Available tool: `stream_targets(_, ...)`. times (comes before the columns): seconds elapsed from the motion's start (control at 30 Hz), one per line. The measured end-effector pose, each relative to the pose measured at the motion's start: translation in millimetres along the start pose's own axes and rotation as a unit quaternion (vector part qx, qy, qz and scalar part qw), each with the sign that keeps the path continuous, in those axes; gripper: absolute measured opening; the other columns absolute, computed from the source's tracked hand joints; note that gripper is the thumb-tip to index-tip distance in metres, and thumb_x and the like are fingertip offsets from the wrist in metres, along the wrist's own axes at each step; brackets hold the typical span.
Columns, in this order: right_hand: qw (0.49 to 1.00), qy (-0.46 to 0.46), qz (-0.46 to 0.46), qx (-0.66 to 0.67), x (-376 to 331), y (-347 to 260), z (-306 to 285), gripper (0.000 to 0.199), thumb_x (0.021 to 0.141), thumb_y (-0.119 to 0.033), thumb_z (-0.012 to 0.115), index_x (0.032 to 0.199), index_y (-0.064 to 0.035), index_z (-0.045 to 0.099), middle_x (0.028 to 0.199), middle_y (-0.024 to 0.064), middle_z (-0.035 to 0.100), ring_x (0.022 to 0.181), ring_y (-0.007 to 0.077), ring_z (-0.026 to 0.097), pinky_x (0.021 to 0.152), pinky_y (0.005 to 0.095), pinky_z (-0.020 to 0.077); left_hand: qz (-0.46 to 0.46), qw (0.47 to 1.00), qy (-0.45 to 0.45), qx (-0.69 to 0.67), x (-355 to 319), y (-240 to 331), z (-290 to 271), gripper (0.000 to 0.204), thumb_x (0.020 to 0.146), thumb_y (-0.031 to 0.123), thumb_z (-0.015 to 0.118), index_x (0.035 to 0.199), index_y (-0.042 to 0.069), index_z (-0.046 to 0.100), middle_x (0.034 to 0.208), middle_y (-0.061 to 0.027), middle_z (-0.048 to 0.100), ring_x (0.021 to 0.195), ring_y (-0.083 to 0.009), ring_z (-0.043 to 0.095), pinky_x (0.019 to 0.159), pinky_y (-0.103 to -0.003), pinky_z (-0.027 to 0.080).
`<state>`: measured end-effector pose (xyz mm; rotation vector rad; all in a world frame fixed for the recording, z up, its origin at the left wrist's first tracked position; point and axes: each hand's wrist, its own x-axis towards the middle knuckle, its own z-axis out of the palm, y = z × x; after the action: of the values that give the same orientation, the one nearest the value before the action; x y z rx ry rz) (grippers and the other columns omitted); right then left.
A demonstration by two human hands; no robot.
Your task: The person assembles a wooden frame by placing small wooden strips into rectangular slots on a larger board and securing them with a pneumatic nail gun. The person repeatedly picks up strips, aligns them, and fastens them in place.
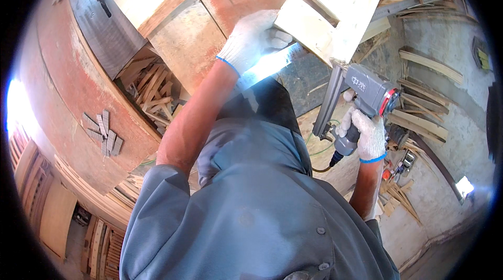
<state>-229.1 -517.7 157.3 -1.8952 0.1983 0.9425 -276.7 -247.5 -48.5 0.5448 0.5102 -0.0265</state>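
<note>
left hand (250,39), gloved, was closed on pale wooden board (314,28) at upper centre | right hand (367,136), gloved, was wrapped around grey nail gun (361,96) at centre right, nose pressed to board

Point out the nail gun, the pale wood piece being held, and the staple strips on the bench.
nail gun (369,94), head view, on its grey body above the handle.
pale wood piece (309,28), head view, on its flat face beside the gloved hand.
staple strips (105,133), head view, on the middle of the pile.
</note>
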Motion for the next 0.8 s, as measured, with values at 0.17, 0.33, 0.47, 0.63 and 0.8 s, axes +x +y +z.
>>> stream_targets(0.17, 1.0, 0.008, -0.004, -0.021, 1, 1, -2, 0.038, 0.093, -0.008, 0.061, 0.129, 0.0057, 0.062, 0.065, 0.0074, 0.063, 0.061, 0.0179, 0.062, 0.063, 0.0308, 0.0501, 0.048, 0.983, 0.0, 0.179, -16, 15, 5, 0.039, 0.108, 0.031, 0.06, 0.131, 0.0, 0.067, 0.111, -0.0139, 0.076, 0.103, -0.0225, 0.074, 0.092, -0.034, 0.061)
stream_targets(0.33, 1.0, 0.013, -0.001, -0.02, 1, -1, 0, 0.037, 0.092, -0.008, 0.06, 0.127, 0.0053, 0.063, 0.066, 0.0069, 0.063, 0.062, 0.0176, 0.063, 0.063, 0.0311, 0.0501, 0.024, 0.981, 0.045, 0.185, -18, 22, 25, 0.04, 0.105, 0.028, 0.066, 0.132, -0.001, 0.066, 0.113, -0.0116, 0.074, 0.102, -0.0221, 0.074, 0.093, -0.034, 0.06)
stream_targets(0.47, 0.998, -0.004, -0.025, -0.057, 2, 5, -3, 0.042, 0.093, -0.015, 0.06, 0.132, 0.0014, 0.059, 0.069, 0.0087, 0.061, 0.058, 0.0199, 0.059, 0.062, 0.0359, 0.0537, 0.034, 0.977, 0.065, 0.198, -18, 20, 28, 0.039, 0.105, 0.026, 0.066, 0.133, -0.002, 0.065, 0.113, -0.012, 0.074, 0.102, -0.0223, 0.074, 0.093, -0.035, 0.061)
stream_targets(0.63, 0.999, 0.0, -0.016, -0.045, 2, 6, -3, 0.044, 0.092, -0.015, 0.06, 0.132, 0.0012, 0.06, 0.069, 0.0088, 0.061, 0.058, 0.0199, 0.06, 0.063, 0.0367, 0.0539, 0.024, 0.981, 0.073, 0.181, -12, 18, 29, 0.039, 0.105, 0.024, 0.065, 0.132, -0.004, 0.065, 0.113, -0.0132, 0.074, 0.101, -0.0233, 0.075, 0.092, -0.035, 0.061)
stream_targets(0.8, 0.999, -0.003, -0.016, -0.033, 3, 10, -7, 0.045, 0.092, -0.015, 0.061, 0.134, 0.0011, 0.06, 0.069, 0.0092, 0.061, 0.058, 0.0207, 0.06, 0.062, 0.0375, 0.0535, 0.034, 0.977, 0.072, 0.197, -14, 19, 29, 0.035, 0.106, 0.023, 0.064, 0.129, -0.004, 0.067, 0.109, -0.0124, 0.075, 0.099, -0.0229, 0.075, 0.091, -0.035, 0.061)
